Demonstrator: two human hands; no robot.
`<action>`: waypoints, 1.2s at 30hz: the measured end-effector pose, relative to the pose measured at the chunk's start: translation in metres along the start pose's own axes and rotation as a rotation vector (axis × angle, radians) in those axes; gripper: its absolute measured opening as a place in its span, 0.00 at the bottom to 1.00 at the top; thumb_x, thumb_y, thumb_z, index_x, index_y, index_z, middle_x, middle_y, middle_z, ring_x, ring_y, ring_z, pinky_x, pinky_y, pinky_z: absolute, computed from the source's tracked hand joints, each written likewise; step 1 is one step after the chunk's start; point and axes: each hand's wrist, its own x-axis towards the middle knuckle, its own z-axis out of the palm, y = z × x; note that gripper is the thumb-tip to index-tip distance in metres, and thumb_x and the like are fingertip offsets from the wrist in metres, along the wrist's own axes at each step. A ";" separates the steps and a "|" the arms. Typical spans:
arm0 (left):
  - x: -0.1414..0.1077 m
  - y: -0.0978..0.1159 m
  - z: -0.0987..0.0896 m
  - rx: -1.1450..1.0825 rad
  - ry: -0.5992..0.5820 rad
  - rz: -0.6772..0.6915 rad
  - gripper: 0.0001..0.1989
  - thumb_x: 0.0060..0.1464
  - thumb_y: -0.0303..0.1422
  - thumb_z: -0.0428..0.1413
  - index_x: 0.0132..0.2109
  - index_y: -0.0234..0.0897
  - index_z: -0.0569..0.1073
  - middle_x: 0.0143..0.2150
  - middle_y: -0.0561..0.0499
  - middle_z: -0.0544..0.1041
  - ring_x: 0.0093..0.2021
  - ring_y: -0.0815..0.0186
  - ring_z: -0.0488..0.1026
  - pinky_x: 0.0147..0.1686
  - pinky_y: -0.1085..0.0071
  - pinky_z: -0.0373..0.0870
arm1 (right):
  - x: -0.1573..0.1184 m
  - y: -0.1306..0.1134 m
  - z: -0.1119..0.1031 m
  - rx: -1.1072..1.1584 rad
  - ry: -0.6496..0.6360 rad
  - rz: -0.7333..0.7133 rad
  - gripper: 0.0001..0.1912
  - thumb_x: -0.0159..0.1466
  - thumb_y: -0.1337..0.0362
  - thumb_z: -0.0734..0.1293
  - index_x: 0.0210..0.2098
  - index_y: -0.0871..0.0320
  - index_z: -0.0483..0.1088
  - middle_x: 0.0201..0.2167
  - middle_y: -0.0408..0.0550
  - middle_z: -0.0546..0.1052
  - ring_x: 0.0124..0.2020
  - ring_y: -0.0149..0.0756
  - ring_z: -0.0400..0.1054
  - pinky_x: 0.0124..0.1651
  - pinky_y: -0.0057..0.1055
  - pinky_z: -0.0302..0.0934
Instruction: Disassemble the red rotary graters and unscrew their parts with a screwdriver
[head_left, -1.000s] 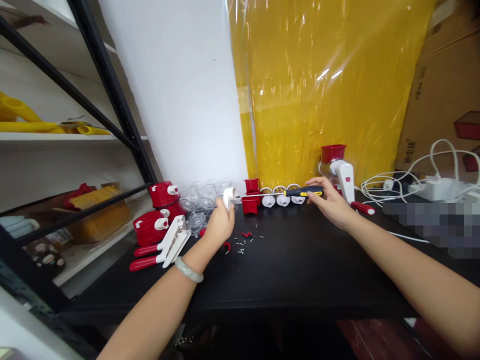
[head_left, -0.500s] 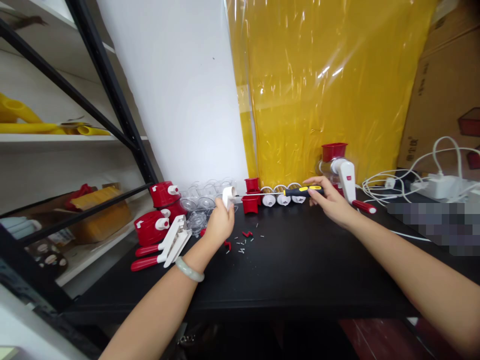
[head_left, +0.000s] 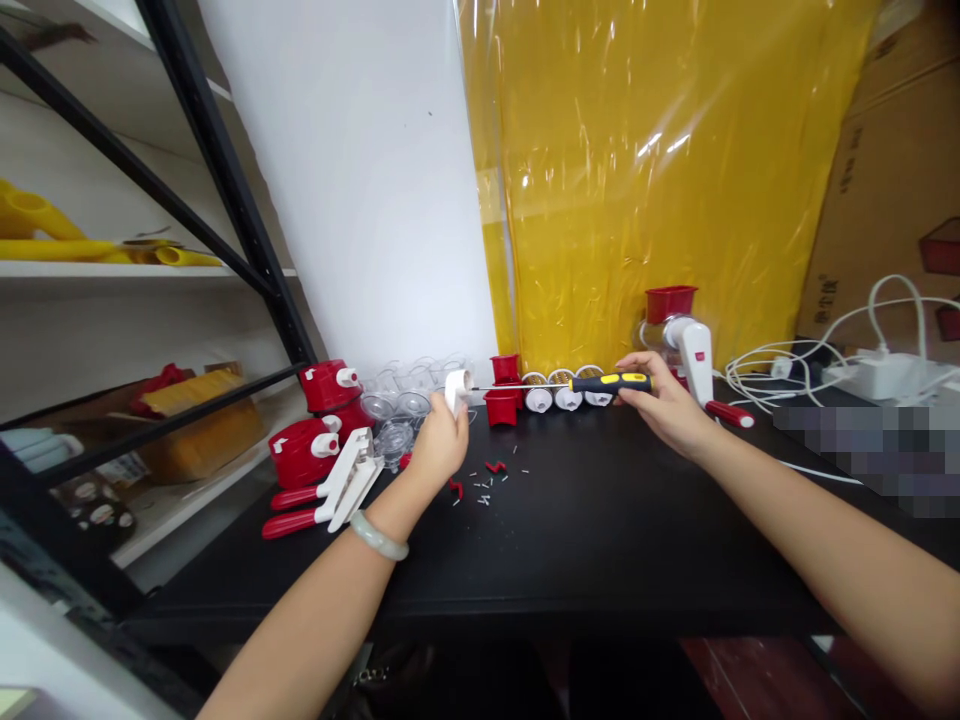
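My left hand [head_left: 442,437] is closed around a small white plastic part [head_left: 455,389], lifted above the black table [head_left: 585,530]. A screwdriver [head_left: 611,383] with a black and yellow handle lies level, its long shaft pointing left and its tip at the white part's round end. The fingers of my right hand [head_left: 660,402] grip the handle's right end. Below, small screws [head_left: 484,499] and red pieces [head_left: 496,467] are scattered on the table. Behind the shaft stand red hoppers [head_left: 502,406] and white-ended drums [head_left: 568,398].
Red housings [head_left: 304,452], white handles with red grips [head_left: 349,485] and clear plastic parts [head_left: 394,440] are at the left. An assembled red and white device [head_left: 696,362] stands at the right, near white cables [head_left: 757,380]. A black metal shelf frame [head_left: 217,170] rises at the left.
The screwdriver handle has turned slightly in my right hand, and its fingers have shifted a little to the right. My left hand holds the white part almost where it was.
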 end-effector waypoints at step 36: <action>-0.001 0.000 -0.001 0.012 0.010 0.030 0.12 0.63 0.38 0.42 0.46 0.33 0.57 0.32 0.39 0.75 0.31 0.53 0.76 0.29 0.65 0.67 | 0.004 0.007 -0.005 -0.077 -0.070 0.221 0.21 0.62 0.43 0.61 0.37 0.55 0.67 0.17 0.39 0.66 0.17 0.29 0.59 0.20 0.28 0.55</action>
